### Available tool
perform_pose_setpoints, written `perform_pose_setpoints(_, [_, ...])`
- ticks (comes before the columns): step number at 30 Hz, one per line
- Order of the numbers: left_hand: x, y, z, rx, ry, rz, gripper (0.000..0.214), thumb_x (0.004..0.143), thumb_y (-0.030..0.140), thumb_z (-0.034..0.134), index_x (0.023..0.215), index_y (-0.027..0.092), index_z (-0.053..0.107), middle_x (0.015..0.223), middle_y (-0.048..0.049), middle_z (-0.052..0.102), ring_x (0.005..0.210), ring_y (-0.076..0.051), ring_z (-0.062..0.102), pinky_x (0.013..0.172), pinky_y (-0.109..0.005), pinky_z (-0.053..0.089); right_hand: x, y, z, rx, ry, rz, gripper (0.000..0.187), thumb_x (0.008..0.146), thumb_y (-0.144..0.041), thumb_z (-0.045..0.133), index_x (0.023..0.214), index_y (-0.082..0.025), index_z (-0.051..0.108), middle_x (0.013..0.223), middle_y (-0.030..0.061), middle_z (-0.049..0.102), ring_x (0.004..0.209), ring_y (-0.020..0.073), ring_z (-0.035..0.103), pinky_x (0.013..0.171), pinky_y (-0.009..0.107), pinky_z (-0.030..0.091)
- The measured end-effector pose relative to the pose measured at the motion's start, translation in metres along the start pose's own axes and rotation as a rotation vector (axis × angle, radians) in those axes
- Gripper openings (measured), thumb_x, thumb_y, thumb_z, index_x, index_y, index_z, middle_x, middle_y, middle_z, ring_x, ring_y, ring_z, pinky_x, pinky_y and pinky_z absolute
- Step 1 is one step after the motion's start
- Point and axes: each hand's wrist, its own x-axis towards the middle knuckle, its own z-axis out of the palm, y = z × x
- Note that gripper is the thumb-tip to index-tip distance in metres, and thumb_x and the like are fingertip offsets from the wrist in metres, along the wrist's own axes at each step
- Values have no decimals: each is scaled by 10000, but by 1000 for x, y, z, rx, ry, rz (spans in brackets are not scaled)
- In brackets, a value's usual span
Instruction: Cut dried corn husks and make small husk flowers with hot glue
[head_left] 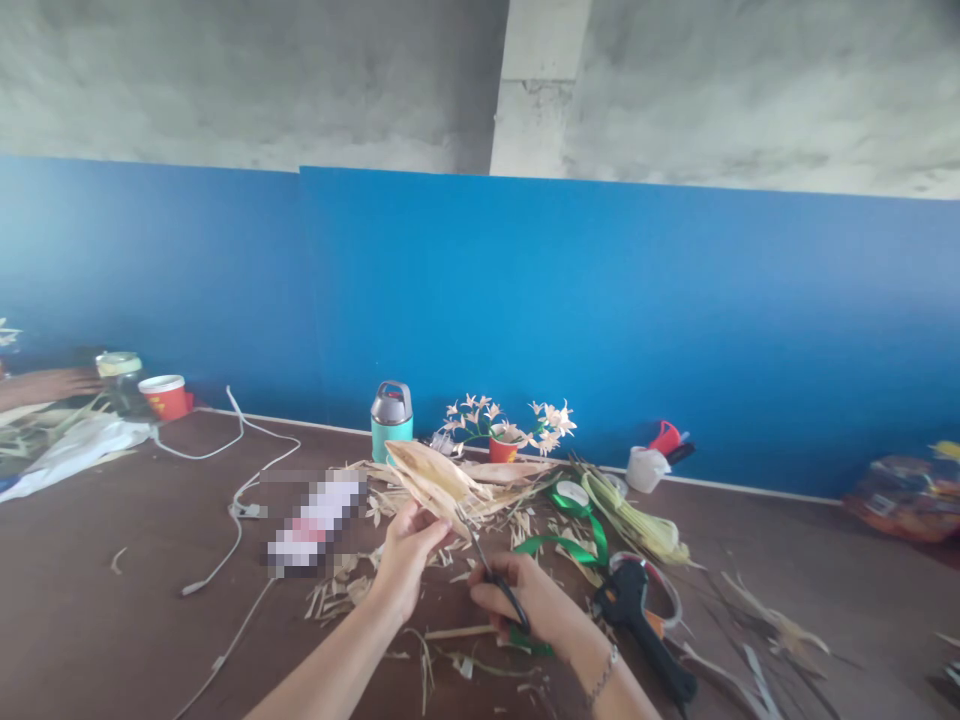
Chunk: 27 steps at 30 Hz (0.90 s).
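Note:
A pale dried corn husk (435, 482) is pinched in my left hand (411, 560), its broad pointed end tilting up and away to the left. My right hand (517, 592) grips dark-handled scissors (489, 568), whose blades reach the lower right edge of the husk. Whether the blades are fully closed is too small to make out. Below and around both hands lie many husk scraps (341, 590). Just beyond the hands, more long husks (510, 472) are heaped on the brown table (150, 620).
To the right lie a black glue gun (637, 625), green ribbon (600, 540) and a bundle of pale green strands (634, 520). Behind stand a teal flask (391, 430) and a red pot (503, 447) of husk flowers. White cables (238, 500) cross the left side. Another person's hand (56, 385) is far left.

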Motion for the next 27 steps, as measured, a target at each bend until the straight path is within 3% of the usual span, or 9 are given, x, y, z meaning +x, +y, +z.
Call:
perform_pose_setpoints(10, [2,-2,-1,-19,-8,8,334,568,199,746,889,182,654,746,-19,714,728,-196,658,694,-292,492,0,-6,1,-21,24,9,332,666,-466,659,719,-148,581,366,-89,405,321,43,330,331,163,220])
perform_pose_setpoints(27, [6,0,-4,19,-20,6,323,576,170,723,892,161,655,741,-27,717,687,-166,642,651,-259,479,-5,-11,-1,-24,29,21,280,683,-411,658,722,-144,586,330,-97,394,299,37,299,323,166,195])
